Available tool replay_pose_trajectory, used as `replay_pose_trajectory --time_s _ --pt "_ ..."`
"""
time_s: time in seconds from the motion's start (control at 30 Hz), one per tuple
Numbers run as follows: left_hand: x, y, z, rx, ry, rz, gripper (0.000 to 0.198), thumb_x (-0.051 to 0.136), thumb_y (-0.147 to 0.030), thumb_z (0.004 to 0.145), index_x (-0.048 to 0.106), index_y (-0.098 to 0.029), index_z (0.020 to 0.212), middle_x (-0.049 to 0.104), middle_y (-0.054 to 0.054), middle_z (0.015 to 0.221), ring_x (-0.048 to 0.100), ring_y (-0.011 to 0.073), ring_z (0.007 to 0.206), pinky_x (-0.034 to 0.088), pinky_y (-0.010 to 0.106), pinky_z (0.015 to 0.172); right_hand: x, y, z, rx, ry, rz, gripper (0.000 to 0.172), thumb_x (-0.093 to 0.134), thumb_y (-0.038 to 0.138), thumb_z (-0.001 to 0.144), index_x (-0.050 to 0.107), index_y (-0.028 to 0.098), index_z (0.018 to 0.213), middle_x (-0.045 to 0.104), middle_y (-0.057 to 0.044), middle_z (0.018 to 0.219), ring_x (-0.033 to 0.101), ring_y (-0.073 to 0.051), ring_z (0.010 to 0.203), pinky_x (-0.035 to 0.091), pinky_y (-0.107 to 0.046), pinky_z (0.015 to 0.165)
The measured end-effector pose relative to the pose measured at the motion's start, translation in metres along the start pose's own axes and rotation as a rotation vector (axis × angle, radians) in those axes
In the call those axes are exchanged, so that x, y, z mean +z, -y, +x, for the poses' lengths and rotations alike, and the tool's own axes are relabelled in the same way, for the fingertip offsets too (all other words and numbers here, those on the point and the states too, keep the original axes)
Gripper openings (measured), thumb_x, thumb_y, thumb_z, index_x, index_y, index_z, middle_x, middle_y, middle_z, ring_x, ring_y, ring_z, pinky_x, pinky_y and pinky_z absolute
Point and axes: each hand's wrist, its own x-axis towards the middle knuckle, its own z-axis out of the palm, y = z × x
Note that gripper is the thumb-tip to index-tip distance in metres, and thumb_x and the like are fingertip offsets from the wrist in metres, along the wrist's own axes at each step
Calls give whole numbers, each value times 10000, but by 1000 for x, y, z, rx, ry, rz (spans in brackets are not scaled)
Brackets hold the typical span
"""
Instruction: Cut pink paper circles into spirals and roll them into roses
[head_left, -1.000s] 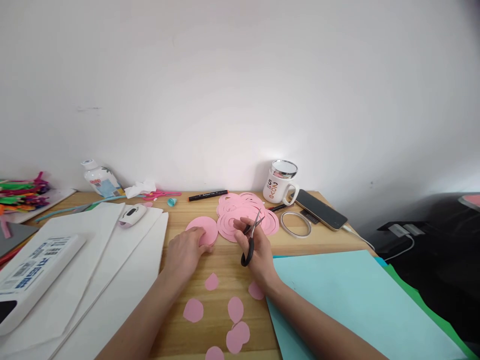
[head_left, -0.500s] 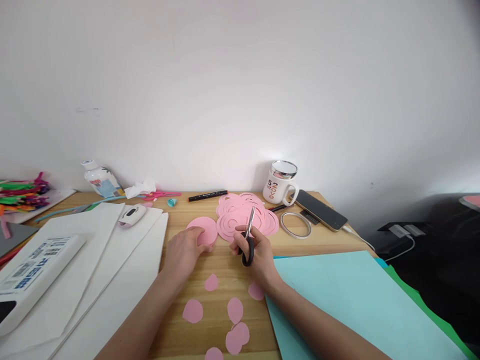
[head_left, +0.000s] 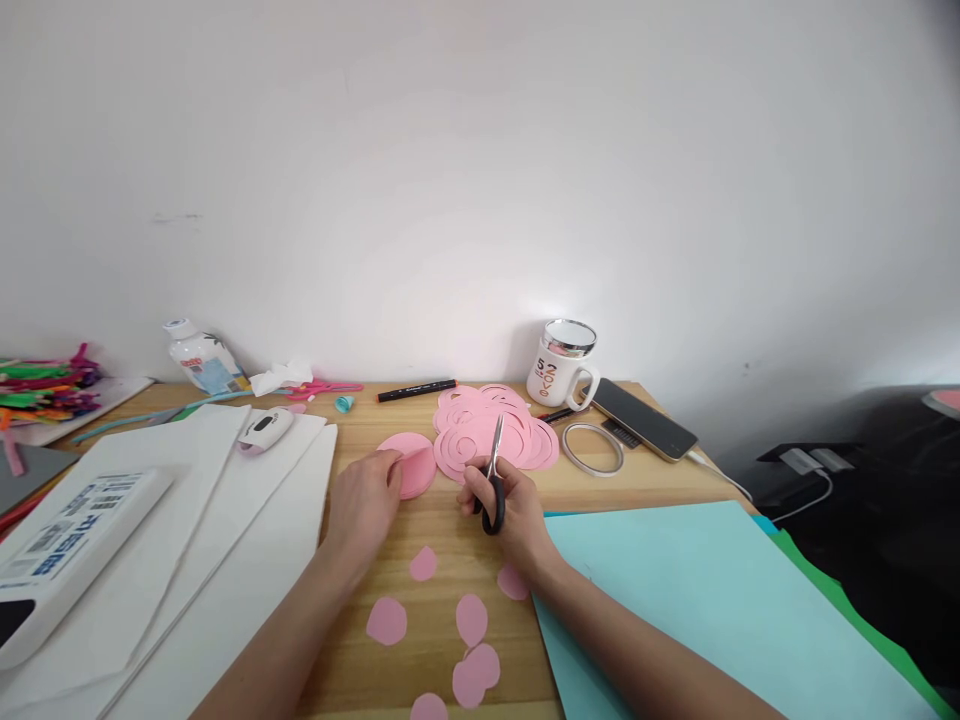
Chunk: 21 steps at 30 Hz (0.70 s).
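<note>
My left hand (head_left: 367, 500) pinches the edge of a pink paper circle (head_left: 417, 466), its near side lifted a little off the flat circle or circles under it. In my right hand (head_left: 517, 510) is a pair of scissors (head_left: 493, 485) with black handles, blades pointing up and away from me. Just beyond the scissors lies a heap of pink paper rings and spirals (head_left: 517, 440). Closer to me, several small pink paper petals (head_left: 387, 621) are scattered on the wooden table (head_left: 420, 670).
A white mug (head_left: 561, 365), a tape roll (head_left: 592, 449) and a phone (head_left: 645, 420) stand or lie at the back right. Turquoise paper (head_left: 705, 600) spreads at right, white paper (head_left: 262, 560) at left. A black marker (head_left: 416, 391) lies near the wall.
My left fingers have closed on the edge of the pink circle and raised it slightly. My right hand, with the scissors, has barely shifted.
</note>
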Motion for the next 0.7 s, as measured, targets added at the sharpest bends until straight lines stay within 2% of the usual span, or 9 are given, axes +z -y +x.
replay_pose_trajectory --time_s 0.1,0.17,0.2,0.27,0.3,0.33,0.43,0.5,0.7 --pt "0 0 -2 -37 -306 -191 218 459 -230 836 670 -174 832 706 54 800 614 184 684 408 263 618 1 -3 -3 17 91 11 333 671 450 714 521 171 815 582 34 551 533 -106 487 420 -240 527" --pt "-2 -1 -2 -63 -498 -418 207 491 -296 835 650 -169 868 694 46 812 613 167 705 434 248 639 2 -4 -9 104 313 45 322 688 425 707 524 174 825 598 34 563 549 -107 488 434 -241 536" --pt "-3 -3 -3 -77 -530 -536 210 504 -325 832 638 -169 874 681 32 764 607 155 671 441 238 616 3 -4 -12 181 481 73 317 694 415 704 529 174 825 603 32 566 557 -109 487 442 -247 541" --pt "-5 -6 -3 -131 -485 -769 219 524 -369 825 615 -175 869 610 -20 582 564 125 520 430 222 518 3 -2 -18 338 807 131 331 716 419 678 545 167 808 599 28 558 562 -113 478 446 -255 542" --pt "-6 -7 -2 -153 -448 -874 220 535 -379 820 602 -176 867 576 -40 529 543 114 470 425 218 490 3 -1 -20 359 873 157 343 721 429 669 548 165 805 598 25 553 565 -117 481 443 -257 541" --pt "-6 -8 -2 -175 -413 -965 221 547 -387 814 590 -175 860 551 -54 495 530 107 434 422 216 471 3 0 -20 340 866 174 352 719 441 669 547 166 806 597 23 549 568 -121 490 438 -258 543" --pt "-6 -11 -1 -179 -365 -1164 231 574 -395 800 553 -169 844 575 -48 514 566 116 441 439 221 459 1 2 -16 110 554 120 332 708 425 697 533 177 830 601 24 585 569 -125 547 425 -256 569" --pt "-6 -13 -3 -141 -338 -1238 238 565 -401 808 530 -167 836 589 -38 514 589 130 453 443 223 441 0 2 -12 13 439 22 338 752 370 664 539 178 842 597 22 663 544 -114 589 414 -245 584" --pt "-8 -21 -12 -34 -273 -1259 208 524 -384 848 484 -181 822 609 -41 492 600 123 435 463 204 427 1 0 -13 2 449 -69 409 782 340 631 540 187 922 577 2 795 533 -134 705 420 -258 648"
